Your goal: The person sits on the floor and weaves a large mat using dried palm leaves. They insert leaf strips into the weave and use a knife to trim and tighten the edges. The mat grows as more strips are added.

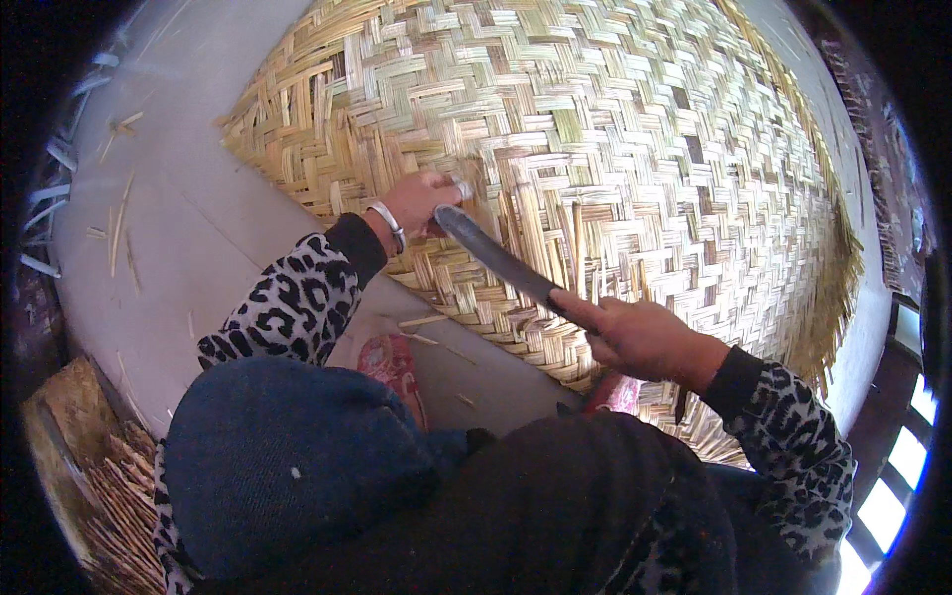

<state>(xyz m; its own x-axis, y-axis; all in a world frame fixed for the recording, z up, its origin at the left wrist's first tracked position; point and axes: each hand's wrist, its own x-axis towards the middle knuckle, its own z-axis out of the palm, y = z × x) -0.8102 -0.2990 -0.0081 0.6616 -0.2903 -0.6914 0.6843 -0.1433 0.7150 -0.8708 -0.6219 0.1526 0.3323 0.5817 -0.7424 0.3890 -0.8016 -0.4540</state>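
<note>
A large woven bamboo mat (pixel 615 129) lies on the grey concrete floor (pixel 188 218) and fills most of the view. My right hand (pixel 645 337) grips the handle of a long dark knife (pixel 496 260), whose blade points up and left over the mat's near edge. My left hand (pixel 421 198), with a silver bracelet at the wrist, presses on the mat's strips right at the blade's tip. Both forearms wear leopard-print sleeves.
My knees in dark trousers (pixel 297 456) fill the lower middle, with a red patterned shoe (pixel 397 367) between them. Loose bamboo slivers (pixel 119 223) lie on the floor at the left. A bundle of strips and a board (pixel 89 466) sit at the lower left.
</note>
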